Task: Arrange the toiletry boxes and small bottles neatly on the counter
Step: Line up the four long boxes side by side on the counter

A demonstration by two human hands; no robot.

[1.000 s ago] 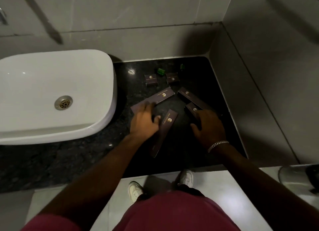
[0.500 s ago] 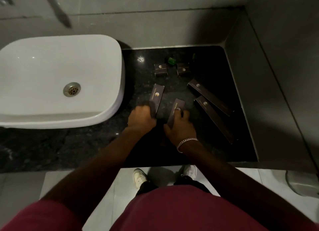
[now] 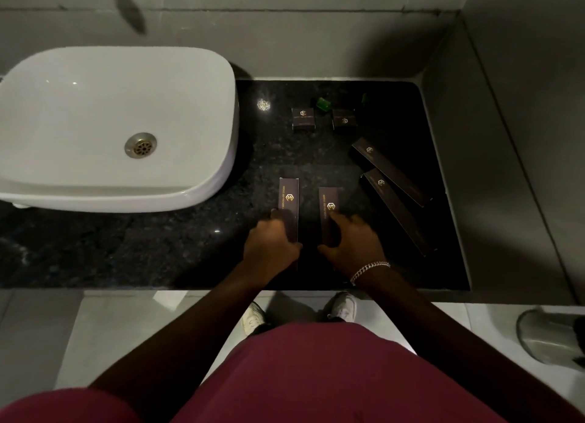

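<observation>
1. Your left hand [image 3: 273, 247] is closed around the near end of one long dark box [image 3: 288, 201] on the black counter [image 3: 190, 248]
2. Your right hand [image 3: 353, 242] rests, fingers spread, on a second long box [image 3: 330, 202] lying parallel just beside it
3. Two more long boxes [image 3: 387, 172] lie angled to the right
4. Two small square boxes [image 3: 303, 119] and green bottles [image 3: 323, 103] sit near the wall, right of the white basin [image 3: 196, 156]

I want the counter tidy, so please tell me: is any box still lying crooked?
Yes. The two long boxes on the right lie diagonally, while the two under the left hand and right hand point straight back. One small box is slightly turned.
</observation>
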